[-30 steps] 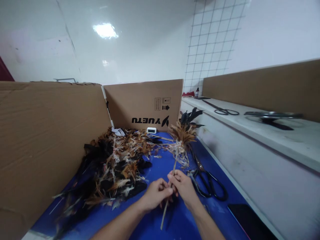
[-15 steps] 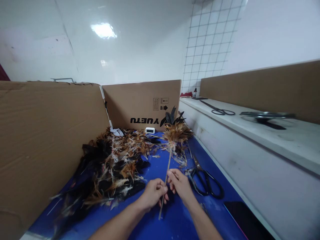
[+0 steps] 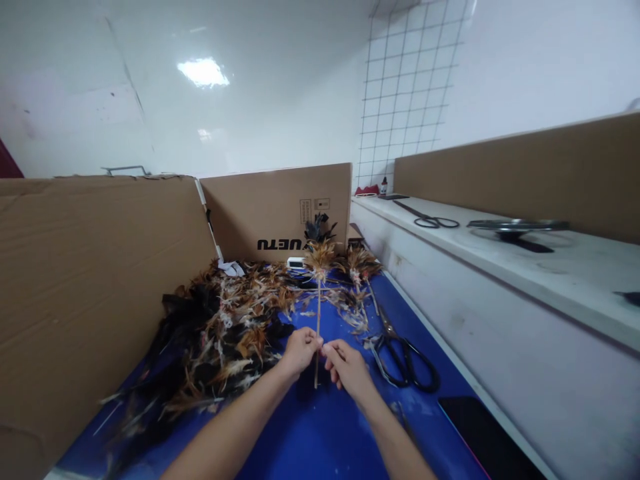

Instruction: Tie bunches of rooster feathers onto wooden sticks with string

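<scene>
A feather duster stands nearly upright in front of me, its thin stick pointing down and a tuft of brown feathers topped with black at its upper end. My left hand pinches the stick in its lower half. Just right of the stick, my right hand has thumb and forefinger pressed together close to the left fingertips. Whatever is between those right fingers is too small to make out. Below the hands the stick's bare end sticks out over the blue tabletop.
Loose brown and black feathers cover the table's left side. Another feather bundle lies behind large black-handled scissors. A phone lies front right. Cardboard walls stand left and behind; a white ledge runs along the right.
The duster has shifted left and become more upright, uncovering the bundle behind it. My right fingers have come off the upper stick to beside it, while the left hand grips farther from me.
</scene>
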`<state>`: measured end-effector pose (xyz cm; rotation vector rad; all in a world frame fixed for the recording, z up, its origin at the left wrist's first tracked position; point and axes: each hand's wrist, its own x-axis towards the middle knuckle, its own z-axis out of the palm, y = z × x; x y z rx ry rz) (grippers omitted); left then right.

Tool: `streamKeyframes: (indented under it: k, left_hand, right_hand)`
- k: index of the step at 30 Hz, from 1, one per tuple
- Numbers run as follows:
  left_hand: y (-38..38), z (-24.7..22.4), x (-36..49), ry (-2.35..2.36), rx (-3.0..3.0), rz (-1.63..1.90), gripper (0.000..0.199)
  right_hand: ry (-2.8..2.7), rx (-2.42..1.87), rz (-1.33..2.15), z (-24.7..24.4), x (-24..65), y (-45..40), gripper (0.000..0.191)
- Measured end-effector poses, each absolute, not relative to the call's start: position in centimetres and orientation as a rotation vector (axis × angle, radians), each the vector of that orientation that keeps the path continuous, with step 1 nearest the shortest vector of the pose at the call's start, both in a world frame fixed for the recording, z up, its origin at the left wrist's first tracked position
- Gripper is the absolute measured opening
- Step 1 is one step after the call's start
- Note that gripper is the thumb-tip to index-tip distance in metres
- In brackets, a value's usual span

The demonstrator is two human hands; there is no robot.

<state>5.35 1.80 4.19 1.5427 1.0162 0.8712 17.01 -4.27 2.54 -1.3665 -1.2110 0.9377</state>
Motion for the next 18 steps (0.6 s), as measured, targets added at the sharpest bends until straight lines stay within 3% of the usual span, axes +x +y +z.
streamKeyframes:
  k: [9, 18]
  left_hand:
    - [3.2, 2.1, 8.3, 1.071, 1.605, 0.881, 0.009]
    - [2.6, 1.4, 10.2, 1.099, 1.68, 0.727, 0.014]
  right_hand:
    - [-1.075, -1.469, 0.695, 2.7, 18.1, -4.1, 0.037]
    - [-1.103, -1.513, 0.572, 3.3, 18.3, -4.6, 0.034]
